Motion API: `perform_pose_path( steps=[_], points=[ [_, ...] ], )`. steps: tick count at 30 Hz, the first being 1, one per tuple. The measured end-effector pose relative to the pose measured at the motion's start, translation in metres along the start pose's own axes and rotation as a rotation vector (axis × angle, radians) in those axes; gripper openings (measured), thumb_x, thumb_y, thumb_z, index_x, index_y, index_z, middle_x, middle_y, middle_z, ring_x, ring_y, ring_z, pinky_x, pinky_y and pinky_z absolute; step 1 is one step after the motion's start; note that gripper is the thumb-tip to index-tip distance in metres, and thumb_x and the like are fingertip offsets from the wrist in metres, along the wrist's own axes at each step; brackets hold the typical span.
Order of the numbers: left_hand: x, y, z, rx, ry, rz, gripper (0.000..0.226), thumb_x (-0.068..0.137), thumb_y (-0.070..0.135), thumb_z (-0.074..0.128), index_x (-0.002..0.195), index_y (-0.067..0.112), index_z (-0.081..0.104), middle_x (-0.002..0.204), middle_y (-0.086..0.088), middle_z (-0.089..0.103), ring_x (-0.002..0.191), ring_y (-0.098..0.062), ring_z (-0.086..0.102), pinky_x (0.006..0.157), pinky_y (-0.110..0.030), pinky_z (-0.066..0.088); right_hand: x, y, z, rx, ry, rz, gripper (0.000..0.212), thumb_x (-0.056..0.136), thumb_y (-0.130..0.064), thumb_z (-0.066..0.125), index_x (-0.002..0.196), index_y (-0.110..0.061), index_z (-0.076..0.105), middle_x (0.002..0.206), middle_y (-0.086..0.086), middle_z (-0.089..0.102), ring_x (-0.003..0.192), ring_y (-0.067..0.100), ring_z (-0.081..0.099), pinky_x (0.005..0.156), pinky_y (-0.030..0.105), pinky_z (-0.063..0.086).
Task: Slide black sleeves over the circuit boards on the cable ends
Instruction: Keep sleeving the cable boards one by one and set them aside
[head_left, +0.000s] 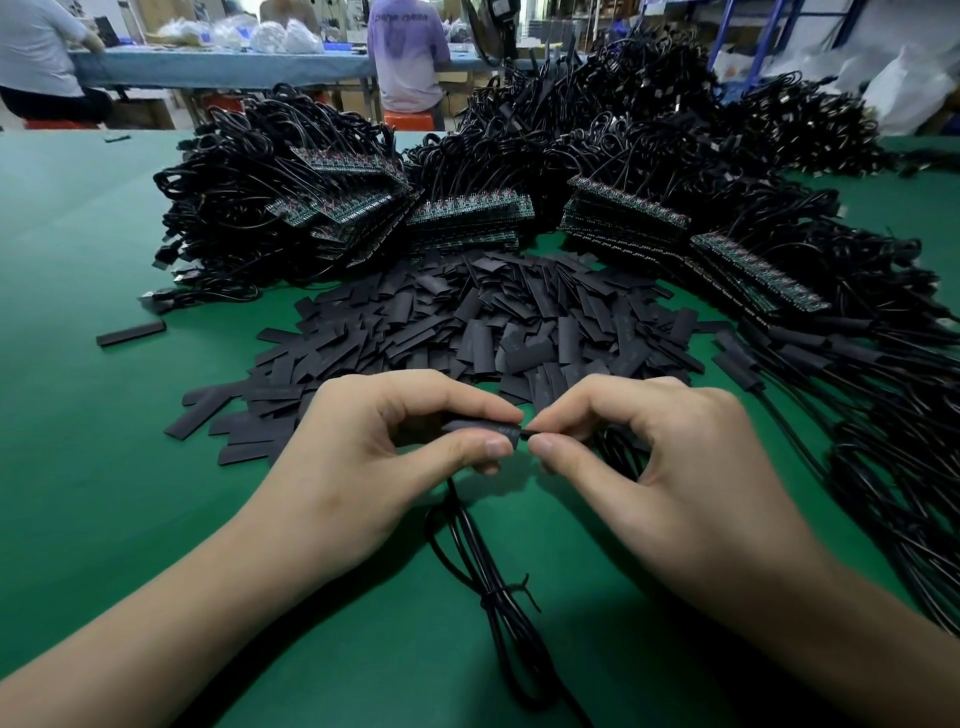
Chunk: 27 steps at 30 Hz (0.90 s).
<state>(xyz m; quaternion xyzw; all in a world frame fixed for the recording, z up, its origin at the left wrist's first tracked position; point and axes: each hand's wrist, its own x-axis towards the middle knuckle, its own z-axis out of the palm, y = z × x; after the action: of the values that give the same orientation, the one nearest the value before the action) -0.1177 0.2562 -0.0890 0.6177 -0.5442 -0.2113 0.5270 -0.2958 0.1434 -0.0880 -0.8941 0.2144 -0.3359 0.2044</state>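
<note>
My left hand (374, 452) pinches a black sleeve (480, 428) between thumb and fingers, low over the green table. My right hand (660, 457) pinches the small end that pokes out of the sleeve's right opening; the circuit board itself is hidden inside the sleeve and fingers. The tied black cable (488, 582) hangs from under my hands toward me. A loose pile of flat black sleeves (498, 322) lies just beyond my hands. Stacks of green circuit boards (467, 218) on black cables sit behind the pile.
Cables with sleeved ends (810, 343) spread along the right side. One stray sleeve (131, 332) lies at the left on the green table (104, 467). Big heaps of black cables (649, 114) fill the far table. Seated people (408, 57) work at a bench behind.
</note>
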Motion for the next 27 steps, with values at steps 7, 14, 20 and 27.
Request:
perform_pose_path(
  steps=[7,14,20,27],
  points=[
    [0.0021,0.0010,-0.0004,0.134,0.098,0.075,0.032,0.072,0.041,0.080,0.102,0.030,0.078,0.088,0.010,0.077,0.083,-0.008,0.074,0.079,-0.018,0.056,0.0024,-0.0006,0.0013,0.121,-0.008,0.028,0.005,0.088,-0.028,0.077,0.084,-0.027,0.076,0.073,-0.021,0.072,0.076,-0.003,0.069,0.075,0.021,0.050],
    [0.0011,0.0023,0.0012,0.207,0.312,0.072,0.036,0.068,0.048,0.082,0.097,0.027,0.076,0.085,0.010,0.076,0.079,-0.009,0.074,0.078,-0.027,0.060,0.0034,0.0000,0.0029,0.269,-0.063,0.148,0.013,0.089,-0.015,0.077,0.092,-0.028,0.077,0.077,-0.028,0.074,0.086,-0.010,0.070,0.086,0.010,0.048],
    [0.0002,0.0092,0.0000,0.456,0.275,0.209,0.051,0.073,0.051,0.079,0.115,0.022,0.075,0.090,0.014,0.071,0.087,-0.002,0.068,0.085,-0.017,0.052,0.0047,0.0013,0.0035,0.334,-0.091,0.196,0.010,0.091,-0.018,0.075,0.092,-0.028,0.076,0.078,-0.026,0.075,0.086,-0.007,0.071,0.084,0.012,0.050],
    [0.0004,0.0092,0.0020,0.476,0.232,0.231,0.052,0.073,0.045,0.081,0.118,0.020,0.073,0.090,0.013,0.069,0.087,-0.002,0.067,0.088,-0.015,0.050,0.0021,-0.0005,0.0034,0.310,-0.128,0.146,0.014,0.091,-0.015,0.076,0.093,-0.029,0.079,0.084,-0.026,0.076,0.088,-0.009,0.071,0.086,0.011,0.050]
  ],
)
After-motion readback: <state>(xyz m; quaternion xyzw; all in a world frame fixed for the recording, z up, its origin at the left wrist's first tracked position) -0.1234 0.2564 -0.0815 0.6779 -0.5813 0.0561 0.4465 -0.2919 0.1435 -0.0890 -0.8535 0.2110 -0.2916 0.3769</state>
